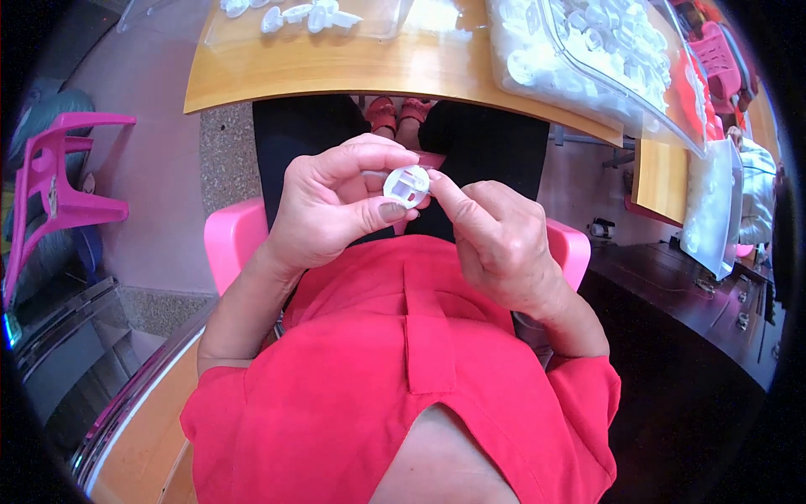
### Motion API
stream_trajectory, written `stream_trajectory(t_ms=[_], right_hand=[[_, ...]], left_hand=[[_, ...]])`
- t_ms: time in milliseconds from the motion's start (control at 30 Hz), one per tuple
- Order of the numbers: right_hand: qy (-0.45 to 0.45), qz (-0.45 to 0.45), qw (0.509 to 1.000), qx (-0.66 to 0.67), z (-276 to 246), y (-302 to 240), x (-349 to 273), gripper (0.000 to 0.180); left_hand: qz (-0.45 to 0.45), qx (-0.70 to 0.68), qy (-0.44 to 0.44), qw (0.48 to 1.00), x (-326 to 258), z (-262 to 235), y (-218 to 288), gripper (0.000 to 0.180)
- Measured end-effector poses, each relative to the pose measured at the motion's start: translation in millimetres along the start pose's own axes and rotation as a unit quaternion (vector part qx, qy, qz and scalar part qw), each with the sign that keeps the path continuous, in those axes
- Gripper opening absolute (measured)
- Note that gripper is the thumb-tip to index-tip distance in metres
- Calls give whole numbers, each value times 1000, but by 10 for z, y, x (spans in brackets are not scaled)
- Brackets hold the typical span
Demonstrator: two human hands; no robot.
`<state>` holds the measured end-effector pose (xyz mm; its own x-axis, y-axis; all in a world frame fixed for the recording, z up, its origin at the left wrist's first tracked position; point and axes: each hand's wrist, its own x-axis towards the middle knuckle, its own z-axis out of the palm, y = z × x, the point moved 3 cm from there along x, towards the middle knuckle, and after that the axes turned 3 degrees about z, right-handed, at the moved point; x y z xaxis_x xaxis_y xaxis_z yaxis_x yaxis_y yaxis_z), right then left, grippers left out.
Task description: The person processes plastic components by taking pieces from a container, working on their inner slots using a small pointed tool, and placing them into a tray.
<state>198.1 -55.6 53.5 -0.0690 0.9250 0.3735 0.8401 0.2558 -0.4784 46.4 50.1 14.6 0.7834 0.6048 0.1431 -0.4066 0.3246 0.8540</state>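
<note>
Above my lap, my left hand [323, 206] pinches a small round white plastic part [407, 186] between thumb and fingers. Its face, with a rectangular recess and raised walls, is turned up, and a bit of red shows inside it. My right hand [504, 235] is closed, its forefinger at the part's right edge. Whatever its fingertips hold there, if anything, is too small or hidden to tell.
Ahead is a wooden table [336, 77]. Several white plastic pieces [311, 15] lie at its far left; a clear bin [579, 63] full of white parts stands at right. A pink plastic chair [63, 176] is at left, a white container [712, 210] at far right.
</note>
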Motion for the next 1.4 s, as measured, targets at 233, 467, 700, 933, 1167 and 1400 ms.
stream_trajectory(t_ms=[233,467,700,933,1167,1400], right_hand=[[-12,15,999,34,-5,-1,25,41],[-14,101,979,177,30,6,35,39],[-31,109,991,65,-62,-27,63,50],[-48,51,993,-95,-42,-47,32,43],[-58,29,990,-129,-30,-60,38,44],[-61,6,984,-169,-20,-125,56,46]], left_hand=[[4,18,-22,1000,-15,8,2,35],[52,34,-7,998,-12,43,-62,34],[-58,-54,66,995,-29,-1,-125,43],[-44,-54,55,996,-19,28,-149,37],[-50,-62,60,995,-20,35,-143,37],[-22,-25,36,999,-21,21,-142,33]])
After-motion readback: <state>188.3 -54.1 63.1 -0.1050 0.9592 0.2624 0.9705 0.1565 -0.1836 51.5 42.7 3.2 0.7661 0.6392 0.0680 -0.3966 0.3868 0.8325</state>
